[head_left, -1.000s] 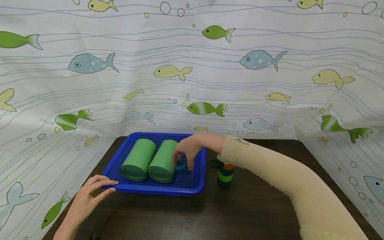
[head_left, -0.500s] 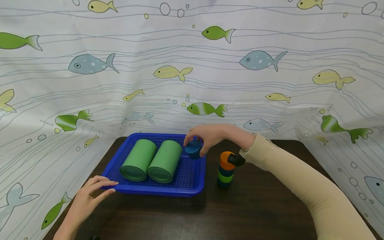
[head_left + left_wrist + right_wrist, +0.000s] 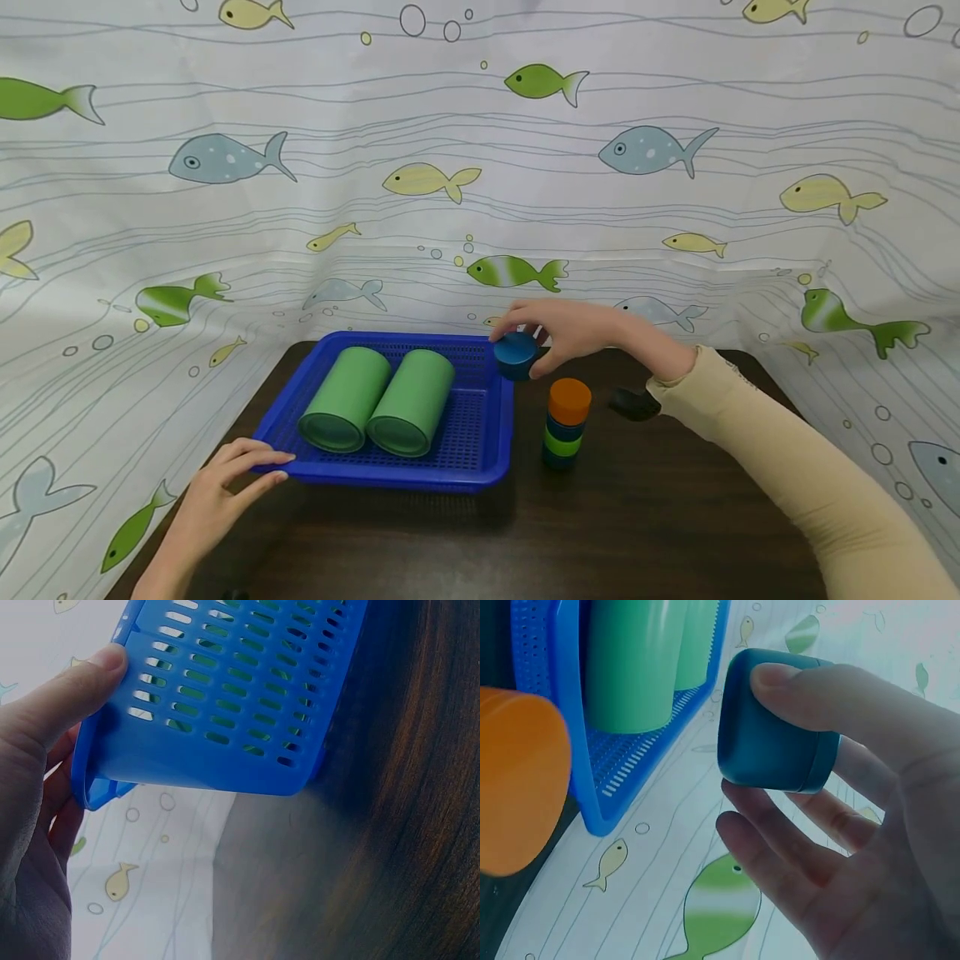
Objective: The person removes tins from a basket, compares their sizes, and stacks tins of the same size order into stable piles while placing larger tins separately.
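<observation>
Basket [image 3: 397, 477] of slotted blue plastic sat on the dark wood-grained table [image 3: 615, 542], and in it we saw two green cylinders [image 3: 412, 404] lying side by side, one at its left and one at its middle, with their round ends toward its near rim. At its near left corner we saw the left hand [image 3: 225, 492] gripping the rim; the left wrist view showed us the thumb on the outer side and the other fingers behind. By the basket's far right corner we saw the right hand [image 3: 573, 329] holding a small blue container [image 3: 516, 357] up off the table, thumb against one side and fingers around the other, and we made out a seam near one of its ends. We saw a pale sleeve [image 3: 795, 467] on that arm, reaching in from beyond the basket's right. Just right of the basket we saw an upright stack [image 3: 562, 444] with an orange top and dark and bright green bands below it. Behind the basket we saw a white backdrop [image 3: 337, 100] printed with fish and wavy lines.
</observation>
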`<state>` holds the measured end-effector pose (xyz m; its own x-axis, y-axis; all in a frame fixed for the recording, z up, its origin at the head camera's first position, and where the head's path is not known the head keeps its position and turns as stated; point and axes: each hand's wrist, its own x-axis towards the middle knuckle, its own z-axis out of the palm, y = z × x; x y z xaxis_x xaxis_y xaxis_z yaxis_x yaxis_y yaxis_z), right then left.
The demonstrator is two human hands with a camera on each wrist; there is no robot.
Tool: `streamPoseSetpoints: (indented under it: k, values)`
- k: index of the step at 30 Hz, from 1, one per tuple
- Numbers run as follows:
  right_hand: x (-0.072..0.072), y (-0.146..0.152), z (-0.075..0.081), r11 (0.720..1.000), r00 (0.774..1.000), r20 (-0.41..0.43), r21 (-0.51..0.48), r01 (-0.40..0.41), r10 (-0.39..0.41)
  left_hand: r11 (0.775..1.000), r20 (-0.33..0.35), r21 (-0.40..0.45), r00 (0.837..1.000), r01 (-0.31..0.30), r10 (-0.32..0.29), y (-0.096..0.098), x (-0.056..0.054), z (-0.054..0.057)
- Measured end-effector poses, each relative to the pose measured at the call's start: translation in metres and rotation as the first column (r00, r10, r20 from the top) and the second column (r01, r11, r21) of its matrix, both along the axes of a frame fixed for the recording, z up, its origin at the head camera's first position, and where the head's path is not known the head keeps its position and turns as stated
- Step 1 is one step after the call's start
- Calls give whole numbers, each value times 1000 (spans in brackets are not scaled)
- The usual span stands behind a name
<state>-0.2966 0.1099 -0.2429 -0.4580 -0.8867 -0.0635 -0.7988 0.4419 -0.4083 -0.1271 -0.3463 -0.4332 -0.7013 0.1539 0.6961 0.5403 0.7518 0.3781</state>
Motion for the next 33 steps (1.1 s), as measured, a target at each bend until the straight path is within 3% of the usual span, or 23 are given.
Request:
streamPoseSetpoints:
  k: [10,22,33]
  values:
    - [6,34,-11,987,993,-83,-140,74,-86,1000,-2,-1,1000,2,-2,2,-2,2]
    - [12,54,-28,958,985,-68,-253,137,-159,1000,18,-10,1000,-16,16,1,2,1]
    - [13,69,-47,921,964,-77,-323,218,-255,1000,7,-13,1000,-12,12,3,0,0]
